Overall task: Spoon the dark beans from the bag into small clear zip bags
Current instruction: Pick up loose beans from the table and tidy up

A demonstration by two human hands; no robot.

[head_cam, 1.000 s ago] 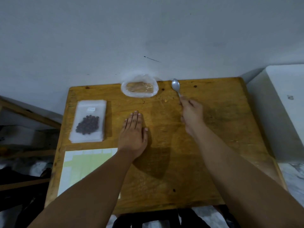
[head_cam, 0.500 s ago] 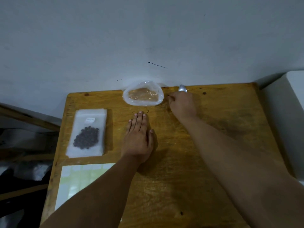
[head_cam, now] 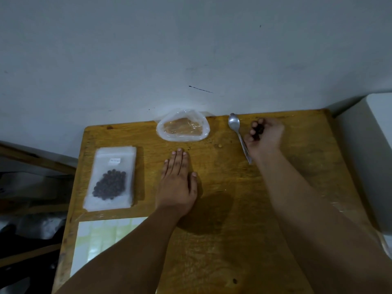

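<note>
A clear plastic bag (head_cam: 183,128) lies open at the table's far edge; I see only wood colour through it. On the left lies a stack of small clear zip bags (head_cam: 115,162), and the top one holds a cluster of dark beans (head_cam: 110,184). A metal spoon (head_cam: 234,124) lies on the wood right of the plastic bag. My right hand (head_cam: 266,137) is just right of the spoon's handle, fingers curled around a few dark round things that look like beans. My left hand (head_cam: 177,183) rests flat on the table in the middle.
The wooden table (head_cam: 233,240) stands against a grey wall. A white and pale green sheet (head_cam: 101,236) lies at the near left corner. A white block (head_cam: 369,145) stands beyond the right edge. A small crumb (head_cam: 220,146) sits near the plastic bag.
My right hand held the spoon, then moved up beside the plastic bag. Now the spoon lies on the table and the hand is right of it, curled. The left hand stayed flat.
</note>
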